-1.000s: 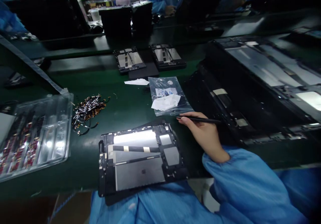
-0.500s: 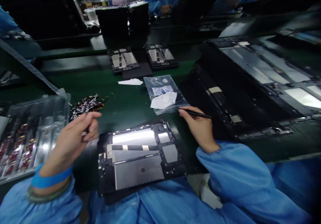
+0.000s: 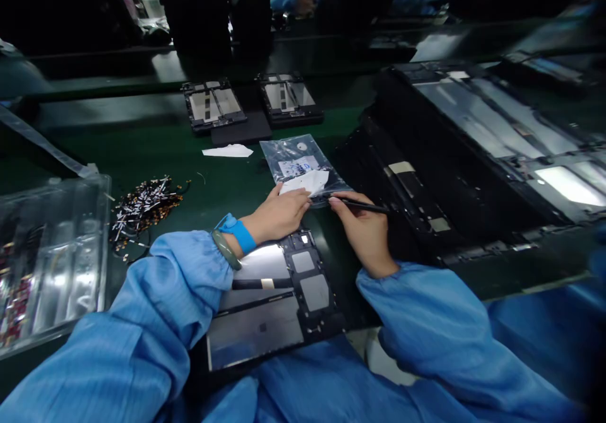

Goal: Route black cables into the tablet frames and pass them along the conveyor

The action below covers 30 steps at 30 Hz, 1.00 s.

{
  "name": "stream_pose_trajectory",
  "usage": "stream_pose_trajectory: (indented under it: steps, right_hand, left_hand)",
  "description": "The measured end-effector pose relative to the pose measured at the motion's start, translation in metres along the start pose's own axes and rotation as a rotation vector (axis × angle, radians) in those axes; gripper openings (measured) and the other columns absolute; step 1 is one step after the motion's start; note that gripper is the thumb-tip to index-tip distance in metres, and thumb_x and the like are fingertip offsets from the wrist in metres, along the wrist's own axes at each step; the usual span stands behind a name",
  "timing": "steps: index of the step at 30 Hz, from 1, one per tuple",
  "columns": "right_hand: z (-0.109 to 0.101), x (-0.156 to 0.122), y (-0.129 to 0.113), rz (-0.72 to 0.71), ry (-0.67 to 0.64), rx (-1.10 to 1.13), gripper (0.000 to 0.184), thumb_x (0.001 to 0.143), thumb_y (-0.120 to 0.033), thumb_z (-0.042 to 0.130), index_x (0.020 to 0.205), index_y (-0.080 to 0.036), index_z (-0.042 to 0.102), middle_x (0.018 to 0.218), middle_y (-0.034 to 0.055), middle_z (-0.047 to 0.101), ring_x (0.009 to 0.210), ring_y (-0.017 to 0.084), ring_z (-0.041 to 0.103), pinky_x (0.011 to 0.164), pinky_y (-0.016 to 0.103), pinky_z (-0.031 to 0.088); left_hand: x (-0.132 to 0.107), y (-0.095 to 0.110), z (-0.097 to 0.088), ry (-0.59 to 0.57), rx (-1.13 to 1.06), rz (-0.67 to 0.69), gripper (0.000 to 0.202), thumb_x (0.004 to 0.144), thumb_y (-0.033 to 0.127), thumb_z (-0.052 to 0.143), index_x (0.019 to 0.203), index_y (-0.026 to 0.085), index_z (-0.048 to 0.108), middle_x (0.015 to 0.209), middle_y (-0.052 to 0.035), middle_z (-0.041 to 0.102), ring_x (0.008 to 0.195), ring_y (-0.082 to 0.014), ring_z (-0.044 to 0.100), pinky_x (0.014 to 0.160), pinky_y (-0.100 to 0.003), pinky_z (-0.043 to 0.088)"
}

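The clear plastic bag (image 3: pixel 303 164) is glossy and crinkled, with a matt white paper slip (image 3: pixel 303 182) on it. The near tablet frame (image 3: pixel 279 297) shows dull grey metal plates in matt black plastic. At left, the transparent plastic tray (image 3: pixel 52 252) shines; the bench (image 3: pixel 156 145) is matt green.

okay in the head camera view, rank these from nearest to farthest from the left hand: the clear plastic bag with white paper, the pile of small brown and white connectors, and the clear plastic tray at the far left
From the left hand:
1. Clear plastic bag with white paper: at the fingertips, just beyond the hand.
2. Pile of small brown and white connectors: to the left on the green mat.
3. Clear plastic tray: farthest, at the left edge.
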State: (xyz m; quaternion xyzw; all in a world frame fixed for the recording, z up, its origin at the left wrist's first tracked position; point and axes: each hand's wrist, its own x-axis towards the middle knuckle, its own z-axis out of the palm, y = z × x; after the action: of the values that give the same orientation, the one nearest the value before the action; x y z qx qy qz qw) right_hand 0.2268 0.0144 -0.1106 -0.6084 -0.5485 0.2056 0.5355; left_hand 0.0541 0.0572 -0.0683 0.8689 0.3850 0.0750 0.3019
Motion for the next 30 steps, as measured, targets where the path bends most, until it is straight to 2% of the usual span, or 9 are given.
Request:
stream_pose_trajectory:
  steps: [4,14,17,19,21,23,25,27,30]
  right_hand:
    - [0.001,0.0,0.002,0.015,0.016,0.0,0.019,0.077,-0.037,0.065,0.086,-0.02,0.068,0.087,0.0046,0.071,0.082,0.02,0.065,0.079,0.037,0.052]
    - [-0.002,0.001,0.003,0.051,0.0,0.005,0.019,0.076,-0.038,0.067,0.082,-0.02,0.069,0.084,0.004,0.07,0.079,0.021,0.065,0.08,0.04,0.052]
    - [-0.003,-0.003,-0.002,0.071,-0.015,0.069,0.021,0.076,-0.04,0.067,0.083,-0.02,0.068,0.084,0.0039,0.07,0.079,0.021,0.067,0.081,0.042,0.054]
    - [-0.004,-0.01,-0.012,0.082,-0.035,0.129,0.021,0.077,-0.041,0.067,0.083,-0.02,0.067,0.084,0.0035,0.07,0.078,0.021,0.069,0.078,0.041,0.057]
    - [-0.003,-0.017,-0.027,0.131,-0.075,0.246,0.021,0.076,-0.04,0.07,0.083,-0.021,0.067,0.083,0.0027,0.071,0.076,0.02,0.07,0.073,0.038,0.06]
    - [-0.001,-0.024,-0.045,0.228,-0.142,0.415,0.022,0.073,-0.04,0.074,0.08,-0.021,0.067,0.081,0.0019,0.072,0.071,0.019,0.071,0.068,0.034,0.061]
    - [0.004,-0.028,-0.062,0.336,-0.229,0.577,0.025,0.069,-0.041,0.078,0.078,-0.021,0.067,0.077,0.0018,0.073,0.066,0.018,0.071,0.063,0.029,0.061]
    - [0.009,-0.03,-0.074,0.42,-0.322,0.683,0.027,0.066,-0.041,0.08,0.075,-0.02,0.066,0.072,0.0019,0.073,0.063,0.018,0.071,0.058,0.024,0.06]
    - [0.016,-0.031,-0.085,0.556,-0.413,0.803,0.029,0.062,-0.039,0.083,0.073,-0.019,0.066,0.066,0.0013,0.073,0.061,0.016,0.071,0.055,0.018,0.058]
  left_hand:
    - [-0.001,-0.007,0.003,0.051,-0.099,-0.022,0.037,0.097,0.023,0.028,0.122,0.013,0.053,0.136,-0.0113,0.053,0.13,-0.0207,0.043,0.117,-0.048,0.005]
    - [0.0,-0.009,0.002,0.059,-0.191,-0.016,0.033,0.096,0.022,0.03,0.111,0.015,0.058,0.133,-0.0092,0.055,0.132,-0.0198,0.041,0.118,-0.047,0.005]
    - [-0.006,-0.006,-0.004,0.127,-0.216,-0.014,0.032,0.095,0.021,0.031,0.11,0.015,0.059,0.133,-0.0096,0.055,0.132,-0.02,0.041,0.117,-0.044,0.015]
    - [-0.015,-0.002,-0.01,0.24,-0.302,-0.032,0.03,0.095,0.023,0.033,0.107,0.014,0.059,0.126,-0.0105,0.058,0.125,-0.0201,0.048,0.112,-0.04,0.029]
    - [-0.029,0.002,-0.017,0.306,-0.489,-0.086,0.029,0.095,0.025,0.035,0.104,0.013,0.06,0.114,-0.0111,0.063,0.11,-0.0195,0.058,0.101,-0.036,0.042]
    - [-0.047,0.007,-0.021,0.257,-0.744,-0.165,0.028,0.095,0.027,0.037,0.104,0.012,0.059,0.103,-0.0104,0.065,0.093,-0.0176,0.065,0.088,-0.035,0.049]
    - [-0.066,0.013,-0.023,0.175,-0.964,-0.223,0.028,0.095,0.03,0.04,0.104,0.012,0.059,0.097,-0.0096,0.066,0.083,-0.0159,0.066,0.078,-0.031,0.052]
    - [-0.083,0.019,-0.023,0.131,-1.079,-0.252,0.029,0.094,0.036,0.044,0.102,0.012,0.06,0.091,-0.0087,0.067,0.079,-0.015,0.066,0.073,-0.029,0.052]
    - [-0.102,0.026,-0.021,0.158,-1.154,-0.284,0.035,0.091,0.044,0.05,0.096,0.012,0.061,0.084,-0.0082,0.068,0.076,-0.0147,0.066,0.072,-0.028,0.052]
